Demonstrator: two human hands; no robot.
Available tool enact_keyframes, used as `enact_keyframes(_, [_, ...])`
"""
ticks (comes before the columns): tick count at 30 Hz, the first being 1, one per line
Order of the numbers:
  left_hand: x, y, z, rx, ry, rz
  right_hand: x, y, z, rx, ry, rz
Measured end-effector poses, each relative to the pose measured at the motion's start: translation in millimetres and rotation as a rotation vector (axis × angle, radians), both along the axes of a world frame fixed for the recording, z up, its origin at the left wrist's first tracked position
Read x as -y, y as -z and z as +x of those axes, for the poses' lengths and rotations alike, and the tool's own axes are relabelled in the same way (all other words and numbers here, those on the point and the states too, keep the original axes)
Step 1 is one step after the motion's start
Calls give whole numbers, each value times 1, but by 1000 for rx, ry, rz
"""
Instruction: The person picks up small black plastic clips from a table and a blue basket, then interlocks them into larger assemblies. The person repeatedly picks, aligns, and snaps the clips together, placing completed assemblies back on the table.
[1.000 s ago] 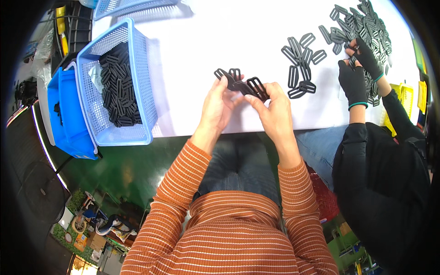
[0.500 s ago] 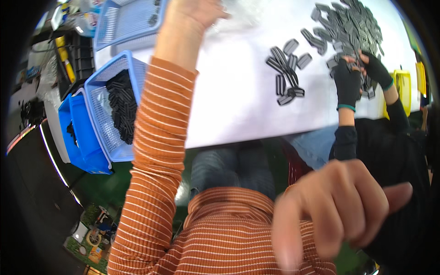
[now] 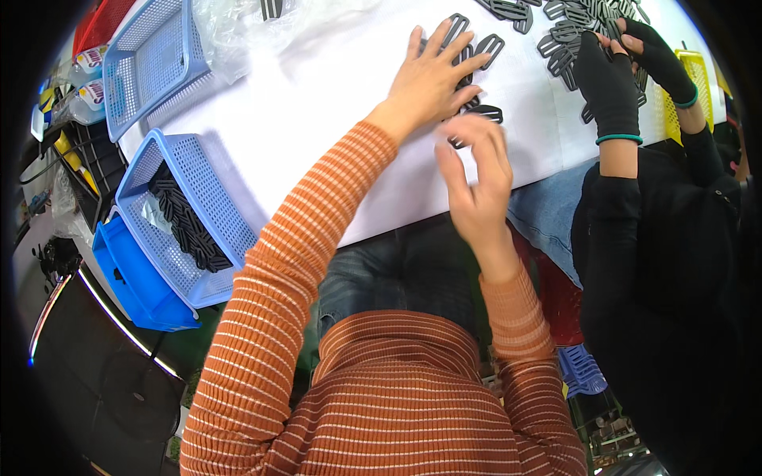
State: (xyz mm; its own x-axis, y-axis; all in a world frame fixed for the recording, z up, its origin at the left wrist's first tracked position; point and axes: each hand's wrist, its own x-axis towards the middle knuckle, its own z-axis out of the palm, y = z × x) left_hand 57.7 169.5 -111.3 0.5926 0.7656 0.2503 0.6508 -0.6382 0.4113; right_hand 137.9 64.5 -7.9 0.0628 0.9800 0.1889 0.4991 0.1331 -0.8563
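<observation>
Left hand (image 3: 429,75) is flat on the white worktop (image 3: 317,119), fingers spread wide over a small bunch of black plastic buckle pieces (image 3: 476,47) near the worktop's far side. It's pressing on them, not pinching anything. Right hand (image 3: 476,182) hovers near the worktop's near edge, fingers loosely curled and apart, nothing in it as far as I can see, though it's a bit blurred. One more black piece (image 3: 486,113) sits just past its fingertips.

What could go sideways, I reckon: those pieces are slick and thin, so a flat palm could skid them apart or nudge one toward the near edge. Also the co-worker's gloved hands (image 3: 611,79) are working the big pile (image 3: 571,32) right beside, so the two lots could easily get mixed. Blue basket (image 3: 206,206) with more black parts hangs over the left edge, which looks tippy.
</observation>
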Motion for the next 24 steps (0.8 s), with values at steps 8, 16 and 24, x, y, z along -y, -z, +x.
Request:
enact_keyframes(8, [62,-7,-89,-47,-161,-145,23,103,-20,521,110,-144])
enact_keyframes(16, [111,-25,-152,89,-544,-93,32,80,-56,186,-84,1])
enact_keyframes(24, [135,-27,-139,205,-680,-102,28,84,-8,382,12,-40])
